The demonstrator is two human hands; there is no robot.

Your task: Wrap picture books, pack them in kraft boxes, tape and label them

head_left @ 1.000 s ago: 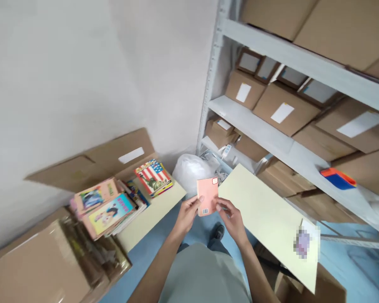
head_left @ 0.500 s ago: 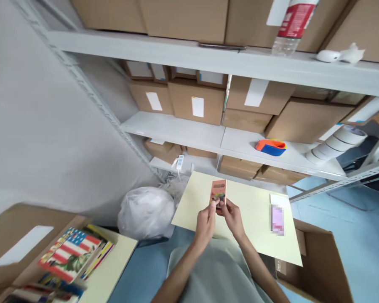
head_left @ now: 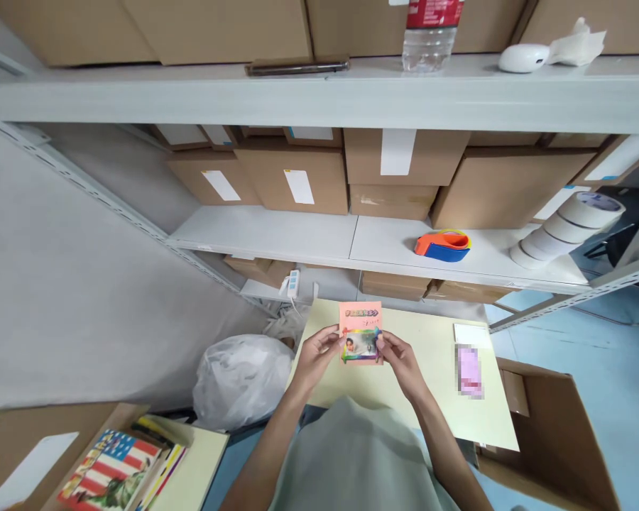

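One pink bklt is pinched at opp edges by L hand + R hand.

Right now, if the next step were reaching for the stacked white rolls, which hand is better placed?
Probably the right hand: it is nearer the white rolls, off to its right. Both hands hold the pink booklet; the left hand could perhaps support it alone.

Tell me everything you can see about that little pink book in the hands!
The pink book looks papery and closed, its front facing the camera. Lettering runs across the top; below is a rainbow-bordered picture with a person at its left. It appears held over the pale yellow table, the left hand's grip on its left edge and the right hand's grip on its right. Its pages are hidden.
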